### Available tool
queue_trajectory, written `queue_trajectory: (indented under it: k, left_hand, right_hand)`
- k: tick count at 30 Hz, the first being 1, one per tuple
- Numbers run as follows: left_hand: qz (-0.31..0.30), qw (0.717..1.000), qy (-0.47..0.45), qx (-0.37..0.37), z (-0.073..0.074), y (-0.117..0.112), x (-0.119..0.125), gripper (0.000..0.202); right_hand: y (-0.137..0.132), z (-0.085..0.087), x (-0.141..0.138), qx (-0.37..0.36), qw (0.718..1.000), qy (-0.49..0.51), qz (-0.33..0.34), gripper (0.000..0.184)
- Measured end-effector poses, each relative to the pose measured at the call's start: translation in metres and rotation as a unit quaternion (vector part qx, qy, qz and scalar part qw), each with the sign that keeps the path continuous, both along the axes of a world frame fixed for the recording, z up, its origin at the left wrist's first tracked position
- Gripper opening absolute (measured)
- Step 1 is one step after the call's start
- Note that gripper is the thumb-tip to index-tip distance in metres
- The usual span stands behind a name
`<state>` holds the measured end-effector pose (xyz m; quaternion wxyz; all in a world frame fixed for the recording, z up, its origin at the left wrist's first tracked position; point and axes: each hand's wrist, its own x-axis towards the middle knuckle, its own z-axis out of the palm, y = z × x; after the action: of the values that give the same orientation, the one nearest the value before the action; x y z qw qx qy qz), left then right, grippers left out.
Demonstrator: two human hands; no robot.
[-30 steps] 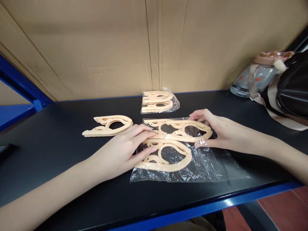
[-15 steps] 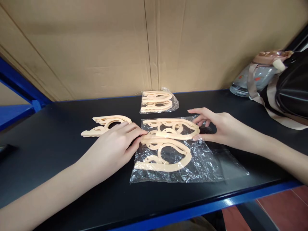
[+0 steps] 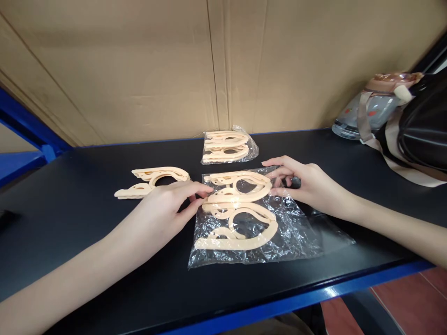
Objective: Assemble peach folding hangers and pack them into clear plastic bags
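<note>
A clear plastic bag (image 3: pixel 296 232) lies flat on the black table (image 3: pixel 87 232) and holds two peach folding hangers. The lower hanger (image 3: pixel 240 230) lies still inside. The upper hanger (image 3: pixel 240 186) sits just above it. My left hand (image 3: pixel 164 209) pinches the bag's left edge at the hanger's left end, thumb and forefinger closed. My right hand (image 3: pixel 307 184) grips the upper hanger's right end through the bag's open side, fingers curled on it.
A loose peach hanger (image 3: pixel 153 179) lies left of the bag. A sealed pack of hangers (image 3: pixel 226 146) sits behind it by the cardboard wall (image 3: pixel 157 70). A bottle (image 3: pixel 370 109) and a black bag (image 3: pixel 422 125) stand at the far right. The blue table edge (image 3: pixel 314 298) runs in front.
The upper hanger has slid left, deeper into the bag, with my right hand following it. My left hand drew back from the hangers to the bag's left edge and pinched.
</note>
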<state>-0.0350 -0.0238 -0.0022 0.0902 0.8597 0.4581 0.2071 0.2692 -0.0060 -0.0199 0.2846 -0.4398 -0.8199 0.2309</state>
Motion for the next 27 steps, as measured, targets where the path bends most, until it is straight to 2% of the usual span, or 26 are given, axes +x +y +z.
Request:
queue_trajectory:
  k: [6,17,20,24,27]
  left_hand:
    - [-0.014,1.0,-0.003,-0.014,0.007,-0.003,0.003,0.03]
    - [-0.023,1.0,0.017,0.001,0.004,0.002,0.0,0.031]
    - [-0.003,0.996,0.061,0.057,0.004,0.0,-0.004,0.034]
    - [-0.01,0.973,0.156,0.168,0.008,0.005,-0.004,0.037]
    - [-0.029,0.966,0.195,0.168,0.013,0.017,-0.002,0.039]
  right_hand:
    - [0.005,-0.004,0.0,-0.022,0.999,0.043,-0.004,0.048]
    - [0.006,-0.007,0.0,-0.031,0.997,0.077,-0.01,0.045]
    - [0.007,-0.007,0.001,-0.041,0.996,0.079,-0.014,0.046]
    - [0.008,-0.009,0.003,-0.043,0.996,0.074,0.001,0.048]
    - [0.008,-0.01,0.005,-0.044,0.996,0.074,0.012,0.049]
